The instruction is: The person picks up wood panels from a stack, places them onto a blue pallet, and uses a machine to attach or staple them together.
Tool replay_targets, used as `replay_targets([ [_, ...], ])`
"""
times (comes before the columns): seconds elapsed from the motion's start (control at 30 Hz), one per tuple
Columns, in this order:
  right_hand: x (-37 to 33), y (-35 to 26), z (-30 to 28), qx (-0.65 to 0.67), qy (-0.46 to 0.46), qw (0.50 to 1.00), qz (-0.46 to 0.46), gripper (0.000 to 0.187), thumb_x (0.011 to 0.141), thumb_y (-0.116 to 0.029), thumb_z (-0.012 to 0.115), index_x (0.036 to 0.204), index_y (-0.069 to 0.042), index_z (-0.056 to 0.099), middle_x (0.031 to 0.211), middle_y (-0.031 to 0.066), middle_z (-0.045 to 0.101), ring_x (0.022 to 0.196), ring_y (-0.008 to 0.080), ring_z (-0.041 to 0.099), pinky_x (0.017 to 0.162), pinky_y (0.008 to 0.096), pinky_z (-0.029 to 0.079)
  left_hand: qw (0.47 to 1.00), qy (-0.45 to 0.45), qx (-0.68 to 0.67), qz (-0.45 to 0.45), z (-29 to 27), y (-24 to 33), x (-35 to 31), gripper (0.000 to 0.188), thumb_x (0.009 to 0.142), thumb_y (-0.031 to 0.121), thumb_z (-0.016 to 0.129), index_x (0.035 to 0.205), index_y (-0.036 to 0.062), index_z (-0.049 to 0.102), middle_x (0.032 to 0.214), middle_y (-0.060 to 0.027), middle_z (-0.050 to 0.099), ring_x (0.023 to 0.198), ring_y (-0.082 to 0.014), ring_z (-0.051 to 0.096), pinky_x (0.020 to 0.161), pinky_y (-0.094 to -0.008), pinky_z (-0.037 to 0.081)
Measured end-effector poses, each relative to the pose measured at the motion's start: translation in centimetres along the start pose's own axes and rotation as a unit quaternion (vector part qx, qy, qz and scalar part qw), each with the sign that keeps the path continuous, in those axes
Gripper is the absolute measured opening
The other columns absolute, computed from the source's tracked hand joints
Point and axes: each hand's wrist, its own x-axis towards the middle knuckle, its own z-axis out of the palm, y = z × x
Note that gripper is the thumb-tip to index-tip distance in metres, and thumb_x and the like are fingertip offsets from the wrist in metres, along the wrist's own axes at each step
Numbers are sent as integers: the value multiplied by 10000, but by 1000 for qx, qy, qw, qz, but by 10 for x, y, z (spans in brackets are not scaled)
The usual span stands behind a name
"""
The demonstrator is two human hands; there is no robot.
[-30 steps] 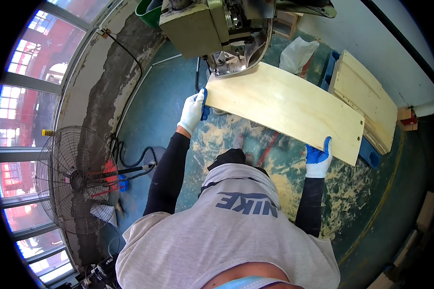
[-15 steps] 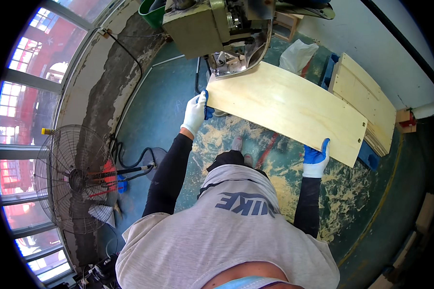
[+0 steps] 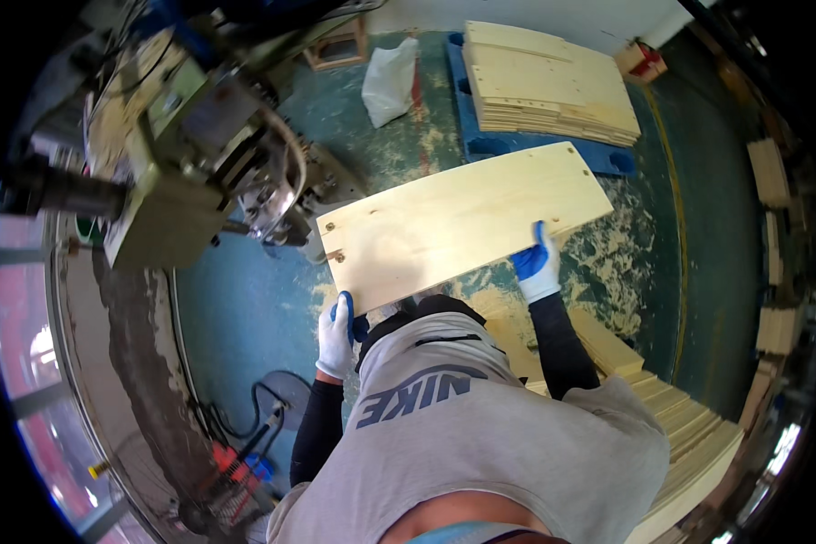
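Note:
A long pale plywood board is held out in front of me, tilted up toward its right end. It has small dark holes near both short ends. My left hand, in a white glove with blue palm, grips the near left corner. Along the near edge, toward the right end, my right hand holds the board in a matching glove, thumb on top and fingers underneath, mostly hidden. Left of the board stands a machine with a metal working head, apart from the board's end.
On a blue pallet at the far right lies a stack of plywood boards. Another stack of boards is close on my right. A white plastic bag and sawdust are on the floor; a fan stands lower left.
My body and view have turned right. The board has left the machine's working head and swung toward me, still in both hands. A stack beside me has come into view.

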Motion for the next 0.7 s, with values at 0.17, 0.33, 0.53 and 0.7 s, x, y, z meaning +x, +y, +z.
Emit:
replay_targets([
  [0.17, 2, 16, -22, 21, 52, 997, 51, 296, 996, -177, 603, 1277, -110, 537, 1154, 131, 673, 1021, 301, 710, 760, 486, 641, 997, -45, 62, -31, 48, 4, 56, 515, 1062, 469, 457, 826, 30, 588, 630, -28, 560, 505, -101, 498, 486, -261, 388],
  [0.33, 74, -7, -51, 46, 94, 994, 33, 290, 984, -157, 619, 1257, -105, 535, 1157, 155, 668, 1005, 324, 709, 747, 491, 640, 996, -41, 22, -70, 104, 11, 117, 591, 1048, 520, 460, 902, -25, 637, 655, -57, 592, 521, -127, 552, 514, -260, 455],
  [0.53, 215, -112, -24, 49, 14, 998, -43, 398, 977, -139, 614, 1349, -107, 476, 1202, 151, 637, 1066, 322, 683, 789, 478, 632, 994, 9, 31, -102, 161, -21, 185, 537, 1049, 469, 489, 978, -40, 642, 722, -72, 645, 581, -144, 603, 560, -279, 488],
  [0.7, 397, -203, -30, -2, 50, 995, -91, 402, 974, -177, 642, 1334, -105, 480, 1190, 117, 615, 1048, 290, 663, 809, 465, 605, 988, 57, 32, -139, 227, -36, 180, 405, 1046, 370, 523, 1025, -13, 651, 757, -80, 659, 603, -160, 634, 573, -281, 513],
])
